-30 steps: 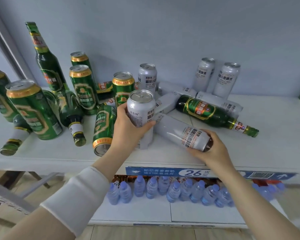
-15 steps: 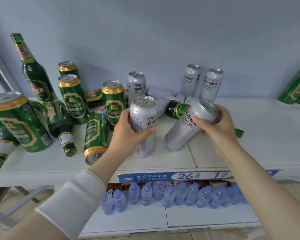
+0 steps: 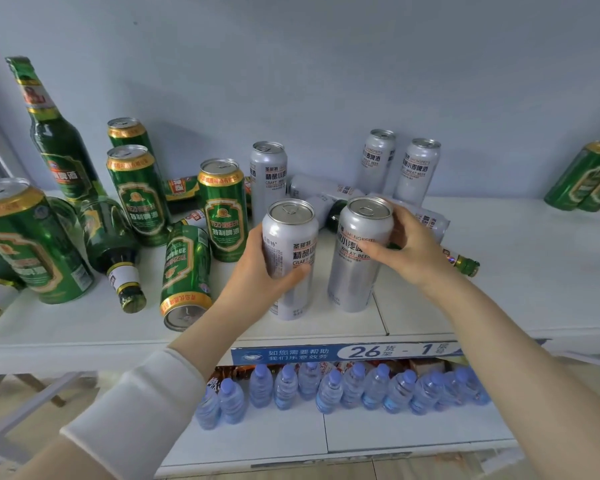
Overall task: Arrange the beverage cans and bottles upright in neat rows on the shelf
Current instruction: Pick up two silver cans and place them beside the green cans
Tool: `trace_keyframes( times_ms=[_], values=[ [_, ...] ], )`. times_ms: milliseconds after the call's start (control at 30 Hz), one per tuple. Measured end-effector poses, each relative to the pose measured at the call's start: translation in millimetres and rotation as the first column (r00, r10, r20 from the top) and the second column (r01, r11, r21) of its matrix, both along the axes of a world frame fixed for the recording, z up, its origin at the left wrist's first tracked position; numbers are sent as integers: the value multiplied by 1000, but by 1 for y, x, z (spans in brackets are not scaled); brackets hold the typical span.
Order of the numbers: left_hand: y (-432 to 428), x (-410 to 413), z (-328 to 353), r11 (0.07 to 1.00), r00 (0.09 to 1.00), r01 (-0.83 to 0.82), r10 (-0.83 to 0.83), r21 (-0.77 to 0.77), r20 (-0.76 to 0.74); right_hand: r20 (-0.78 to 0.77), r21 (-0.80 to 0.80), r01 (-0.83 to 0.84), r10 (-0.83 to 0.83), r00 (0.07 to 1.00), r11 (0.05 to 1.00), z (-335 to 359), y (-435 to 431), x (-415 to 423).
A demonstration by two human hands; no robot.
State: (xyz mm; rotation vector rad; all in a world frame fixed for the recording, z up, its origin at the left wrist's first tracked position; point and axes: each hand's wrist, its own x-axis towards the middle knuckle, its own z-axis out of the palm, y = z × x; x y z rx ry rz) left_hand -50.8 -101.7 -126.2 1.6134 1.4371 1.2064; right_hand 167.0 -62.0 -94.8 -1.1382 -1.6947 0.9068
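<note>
Two silver cans stand upright side by side near the front of the white shelf. My left hand grips the left silver can round its middle. My right hand grips the right silver can near its top. Behind them three more silver cans stand upright and several lie flat. To the left, green cans stand upright, one green can lies on its side, and a green bottle lies flat. A tall green bottle stands at the back left.
Two green cans lean at the far right of the shelf. Another green bottle lies behind my right hand. A blue shelf label marks the front edge. Below, small water bottles stand in rows. A grey wall backs the shelf.
My right hand has tipped the silver can from lying, through a tilt, to upright beside the left can. My left hand has kept its hold on its can.
</note>
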Motion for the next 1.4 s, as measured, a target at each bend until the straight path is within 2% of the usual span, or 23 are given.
trace_keyframes(
  times_ms=[100,233,333,567,700,933,1200,1400],
  values=[
    [-2,5,-8,997,998,-65,65,31,-8,-22,-5,41,-41,999,999,-7,-4,-4],
    [-4,15,-19,984,986,-162,164,69,-18,-83,81,209,-202,976,975,-25,-16,-25],
    [-3,18,-19,978,979,-203,203,51,8,-110,64,352,-344,933,934,-36,-18,-34],
    [-7,18,1,988,987,-153,152,18,44,-85,24,364,-361,929,931,-13,-15,-11],
    [-8,41,23,995,995,-75,70,60,73,-163,7,344,-339,927,939,16,-16,17],
    [-3,136,55,994,993,52,-61,95,97,-257,-22,371,-364,895,928,52,-19,119],
    [16,284,63,989,983,106,-120,102,142,-252,27,374,-355,900,927,82,-11,265],
    [42,375,64,989,979,139,-146,54,144,-243,8,411,-397,885,911,86,9,355]
  ],
)
